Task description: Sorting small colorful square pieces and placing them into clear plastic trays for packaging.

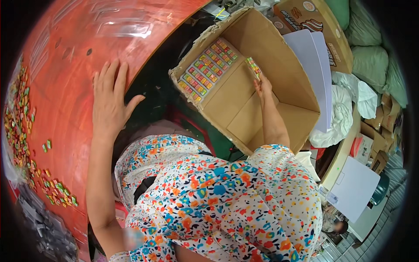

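Flat packs [207,69] of small red, yellow and green bits fill just the left part of the brown cardboard box [224,102]. The right hand [263,88] grips one more flat pack [252,67] between its tall walls, not yet laid down. The left hand [110,100] lies spread, holding nothing, on the shiny red worktop [65,126]. Loose coloured bits [21,131] sit far left.

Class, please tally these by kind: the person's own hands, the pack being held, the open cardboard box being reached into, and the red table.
Left hand and right hand: 2
Held pack: 1
Open cardboard box: 1
Red table: 1
Total: 5
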`<state>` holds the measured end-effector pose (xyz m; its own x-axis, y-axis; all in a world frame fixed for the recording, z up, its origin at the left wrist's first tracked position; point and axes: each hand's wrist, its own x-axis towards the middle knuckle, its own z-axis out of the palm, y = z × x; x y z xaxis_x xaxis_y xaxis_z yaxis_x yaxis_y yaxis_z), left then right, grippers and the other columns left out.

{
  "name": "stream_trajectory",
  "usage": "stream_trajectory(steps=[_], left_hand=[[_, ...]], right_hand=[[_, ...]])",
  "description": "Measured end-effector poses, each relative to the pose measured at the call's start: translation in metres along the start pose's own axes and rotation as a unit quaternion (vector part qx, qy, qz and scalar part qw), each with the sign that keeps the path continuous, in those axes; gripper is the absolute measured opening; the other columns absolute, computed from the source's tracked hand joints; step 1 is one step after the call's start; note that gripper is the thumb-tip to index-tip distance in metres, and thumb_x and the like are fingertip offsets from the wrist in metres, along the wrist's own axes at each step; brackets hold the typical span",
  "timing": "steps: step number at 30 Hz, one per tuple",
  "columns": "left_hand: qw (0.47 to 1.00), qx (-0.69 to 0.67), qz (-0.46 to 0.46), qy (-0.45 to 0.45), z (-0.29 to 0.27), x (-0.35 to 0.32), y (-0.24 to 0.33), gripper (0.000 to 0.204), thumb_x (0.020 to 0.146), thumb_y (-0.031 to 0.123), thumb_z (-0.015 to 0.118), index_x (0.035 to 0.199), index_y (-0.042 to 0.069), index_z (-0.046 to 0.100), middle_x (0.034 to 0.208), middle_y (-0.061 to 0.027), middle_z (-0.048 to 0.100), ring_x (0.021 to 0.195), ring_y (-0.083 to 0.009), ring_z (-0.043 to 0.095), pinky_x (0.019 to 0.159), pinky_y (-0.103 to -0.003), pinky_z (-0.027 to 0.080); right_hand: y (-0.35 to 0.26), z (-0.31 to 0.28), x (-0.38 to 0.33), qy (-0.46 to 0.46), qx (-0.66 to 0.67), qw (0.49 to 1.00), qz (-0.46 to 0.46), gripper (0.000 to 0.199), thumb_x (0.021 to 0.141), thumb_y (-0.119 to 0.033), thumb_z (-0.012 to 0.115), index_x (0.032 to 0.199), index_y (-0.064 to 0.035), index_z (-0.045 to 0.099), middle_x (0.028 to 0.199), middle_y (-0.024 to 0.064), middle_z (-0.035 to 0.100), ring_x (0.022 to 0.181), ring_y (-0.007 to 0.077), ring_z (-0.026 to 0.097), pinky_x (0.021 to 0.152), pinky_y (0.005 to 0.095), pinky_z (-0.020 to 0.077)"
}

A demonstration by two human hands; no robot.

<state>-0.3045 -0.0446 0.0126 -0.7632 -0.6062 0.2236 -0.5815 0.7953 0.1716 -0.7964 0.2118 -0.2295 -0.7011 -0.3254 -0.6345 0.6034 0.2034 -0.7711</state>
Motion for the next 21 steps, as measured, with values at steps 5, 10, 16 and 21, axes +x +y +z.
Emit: stream_trajectory(steps=[5, 10, 16, 21], left_hand=[[1.0, 0.01, -0.006, -0.024, -0.004, 0.002, 0.002, 0.088, 0.074, 0.03, 0.079, 0.147, 0.009, 0.035, 0.15, -0.0129, 0.035, 0.14, -0.034, 0.031, 0.116, -0.052, 0.023], [0.999, 0.022, -0.011, -0.036, -0.006, 0.002, 0.003, 0.092, 0.071, 0.031, 0.08, 0.147, 0.008, 0.034, 0.151, -0.0135, 0.034, 0.141, -0.0342, 0.03, 0.116, -0.053, 0.022], [0.999, 0.022, -0.017, -0.039, -0.007, 0.004, 0.006, 0.094, 0.071, 0.035, 0.08, 0.147, 0.006, 0.033, 0.151, -0.0147, 0.033, 0.141, -0.0351, 0.029, 0.116, -0.053, 0.021], [0.999, 0.029, -0.016, -0.044, -0.007, 0.002, 0.007, 0.094, 0.072, 0.039, 0.078, 0.148, 0.007, 0.032, 0.151, -0.0147, 0.033, 0.141, -0.0352, 0.03, 0.117, -0.053, 0.02]], right_hand=[[0.024, 0.016, 0.029, 0.029, 0.04, 0.999, 0.001, 0.026, 0.092, -0.021, 0.067, 0.111, -0.0034, 0.062, 0.088, 0.0073, 0.062, 0.067, 0.0167, 0.064, 0.056, 0.0246, 0.0584], [0.026, 0.045, 0.048, 0.022, 0.092, 0.995, 0.015, 0.024, 0.09, -0.016, 0.069, 0.108, -0.0029, 0.062, 0.088, 0.0088, 0.061, 0.069, 0.0196, 0.065, 0.056, 0.0255, 0.0587], [0.015, 0.07, 0.067, 0.017, 0.106, 0.994, 0.033, 0.026, 0.089, -0.014, 0.07, 0.108, -0.0003, 0.058, 0.086, 0.0098, 0.059, 0.069, 0.0225, 0.065, 0.056, 0.0269, 0.0591], [0.005, 0.096, 0.071, 0.018, 0.036, 0.997, 0.069, 0.029, 0.093, -0.025, 0.067, 0.11, -0.0029, 0.058, 0.094, 0.0125, 0.06, 0.067, 0.02, 0.062, 0.053, 0.0267, 0.0566]])
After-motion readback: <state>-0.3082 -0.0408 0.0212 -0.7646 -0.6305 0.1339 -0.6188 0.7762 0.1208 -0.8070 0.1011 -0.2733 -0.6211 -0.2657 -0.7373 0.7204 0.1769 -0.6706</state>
